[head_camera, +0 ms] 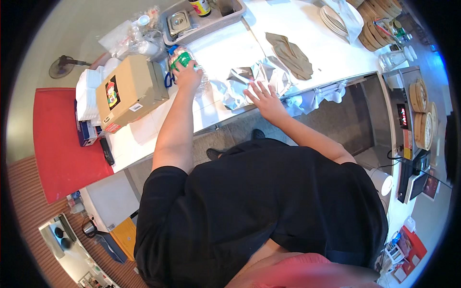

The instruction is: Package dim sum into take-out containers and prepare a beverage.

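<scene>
My left hand [188, 77] has its fingers and thumb over a clear plastic package [181, 57] that carries a green label. Beside that hand, blue-handled scissors [168, 80] lie partly hidden against a cardboard box [131, 95]. My right hand [266, 99] has its fingers apart and holds nothing. Its fingertips reach the near part of a crumpled silver foil sheet [275, 72], and I cannot tell whether they press on it. Just beyond the foil, a brown cloth [292, 57] lies rumpled on the white counter [223, 41].
At the back, a plastic basket [210, 27] holds a lidded metal container and a bottle. Stacked plates [329, 21] stand at the far right near bamboo steamers [371, 34]. Pale cloth [317, 98] hangs below the counter edge. White foam containers [88, 93] are stacked left of the box.
</scene>
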`<state>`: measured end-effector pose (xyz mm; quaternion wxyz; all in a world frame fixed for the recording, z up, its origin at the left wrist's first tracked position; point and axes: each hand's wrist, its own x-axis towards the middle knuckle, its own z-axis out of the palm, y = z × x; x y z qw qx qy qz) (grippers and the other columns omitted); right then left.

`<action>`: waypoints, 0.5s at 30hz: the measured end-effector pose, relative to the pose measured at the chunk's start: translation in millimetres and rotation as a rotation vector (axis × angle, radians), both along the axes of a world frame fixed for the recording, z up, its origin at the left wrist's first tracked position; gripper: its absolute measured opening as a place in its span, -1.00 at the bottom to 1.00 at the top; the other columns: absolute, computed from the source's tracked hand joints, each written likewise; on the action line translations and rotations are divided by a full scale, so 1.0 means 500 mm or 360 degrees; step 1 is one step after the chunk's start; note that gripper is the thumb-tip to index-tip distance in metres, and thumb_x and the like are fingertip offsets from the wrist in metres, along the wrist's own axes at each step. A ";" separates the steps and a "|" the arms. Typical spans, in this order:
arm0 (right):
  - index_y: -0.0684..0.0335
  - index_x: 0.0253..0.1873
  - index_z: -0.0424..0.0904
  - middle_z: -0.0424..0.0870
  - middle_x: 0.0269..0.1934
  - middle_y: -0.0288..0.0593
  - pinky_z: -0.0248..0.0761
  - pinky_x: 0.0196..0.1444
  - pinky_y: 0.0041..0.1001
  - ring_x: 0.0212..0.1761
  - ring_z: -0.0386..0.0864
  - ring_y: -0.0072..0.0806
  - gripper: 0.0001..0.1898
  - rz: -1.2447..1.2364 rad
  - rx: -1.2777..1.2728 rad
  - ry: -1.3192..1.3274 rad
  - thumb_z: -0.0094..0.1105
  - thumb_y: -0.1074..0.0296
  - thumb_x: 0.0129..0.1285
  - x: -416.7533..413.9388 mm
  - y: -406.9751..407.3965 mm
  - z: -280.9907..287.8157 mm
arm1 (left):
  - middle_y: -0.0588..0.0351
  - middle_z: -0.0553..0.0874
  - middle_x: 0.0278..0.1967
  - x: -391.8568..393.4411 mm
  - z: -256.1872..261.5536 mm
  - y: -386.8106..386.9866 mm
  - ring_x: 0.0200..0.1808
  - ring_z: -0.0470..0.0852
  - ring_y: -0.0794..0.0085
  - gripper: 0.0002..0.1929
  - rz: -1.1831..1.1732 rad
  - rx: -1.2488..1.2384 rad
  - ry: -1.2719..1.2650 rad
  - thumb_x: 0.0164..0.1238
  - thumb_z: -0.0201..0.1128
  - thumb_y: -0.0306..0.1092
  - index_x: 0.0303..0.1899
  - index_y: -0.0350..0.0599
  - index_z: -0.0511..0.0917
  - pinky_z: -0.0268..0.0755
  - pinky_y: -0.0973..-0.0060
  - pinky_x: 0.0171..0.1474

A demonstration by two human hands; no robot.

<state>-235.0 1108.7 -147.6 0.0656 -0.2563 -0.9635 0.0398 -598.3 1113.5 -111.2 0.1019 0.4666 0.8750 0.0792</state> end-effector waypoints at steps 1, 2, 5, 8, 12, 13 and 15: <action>-0.08 0.78 0.12 0.05 0.79 0.03 0.05 0.66 0.30 0.82 0.01 0.08 -0.20 0.0011 0.0019 0.0022 0.05 0.46 0.47 -0.008 -0.001 0.008 | -0.23 0.22 0.61 -0.023 -0.009 -0.016 0.63 0.11 -0.44 -0.52 0.0051 0.0079 0.0033 0.37 0.49 0.02 0.30 0.44 0.63 0.28 -0.49 0.45; -0.08 0.78 0.12 0.05 0.79 0.03 0.05 0.66 0.30 0.82 0.01 0.08 -0.20 0.0035 0.0021 0.0029 0.05 0.46 0.47 -0.017 0.001 0.017 | -0.23 0.25 0.60 -0.048 -0.016 -0.037 0.60 0.19 -0.41 -0.52 -0.0066 0.0182 0.0149 0.36 0.49 -0.01 0.29 0.43 0.63 0.25 -0.51 0.46; -0.07 0.77 0.12 0.02 0.80 0.05 0.02 0.67 0.33 0.82 0.00 0.08 -0.20 -0.0030 0.0028 0.0032 0.06 0.47 0.46 -0.013 -0.005 0.016 | -0.23 0.28 0.58 -0.044 0.007 -0.042 0.57 0.27 -0.33 -0.53 -0.0214 0.0137 0.0412 0.38 0.48 -0.06 0.30 0.46 0.63 0.23 -0.41 0.51; -0.07 0.78 0.10 -0.04 0.81 0.06 -0.02 0.67 0.37 0.84 -0.04 0.08 -0.16 -0.0025 0.0017 -0.0005 0.08 0.47 0.43 -0.026 -0.009 0.036 | -0.19 0.45 0.47 -0.002 0.045 -0.041 0.51 0.37 -0.22 -0.58 -0.0258 0.0433 0.0450 0.30 0.52 -0.18 0.19 0.26 0.71 0.22 -0.33 0.51; 0.04 0.62 0.37 0.24 0.68 0.12 0.20 0.62 0.13 0.68 0.25 0.16 -0.30 -0.0112 -0.0427 0.0320 0.14 0.44 0.37 -0.023 0.022 0.111 | 0.03 0.75 0.13 0.189 0.115 -0.014 0.25 0.67 0.05 -0.73 -0.0630 0.0760 -0.0326 0.26 0.51 -0.28 -0.02 0.06 0.74 0.56 0.11 0.26; 0.11 0.52 0.51 0.38 0.61 0.11 0.32 0.57 0.02 0.61 0.36 0.14 -0.39 -0.0089 -0.0701 0.0593 0.16 0.43 0.35 -0.022 0.048 0.115 | 0.03 0.81 -0.08 0.254 0.135 -0.010 0.03 0.78 0.09 -0.76 -0.0638 0.0518 -0.0582 0.30 0.46 -0.33 -0.01 0.00 0.72 0.64 0.18 0.11; 0.17 0.39 0.59 0.55 0.44 0.09 0.43 0.44 -0.04 0.47 0.49 0.11 -0.51 -0.0198 -0.0719 0.0489 0.16 0.42 0.35 -0.038 0.112 0.111 | 0.01 0.83 -0.16 0.322 0.126 0.006 -0.04 0.82 0.05 -0.77 -0.0721 0.0278 -0.0479 0.33 0.42 -0.37 0.00 -0.07 0.69 0.65 0.12 0.08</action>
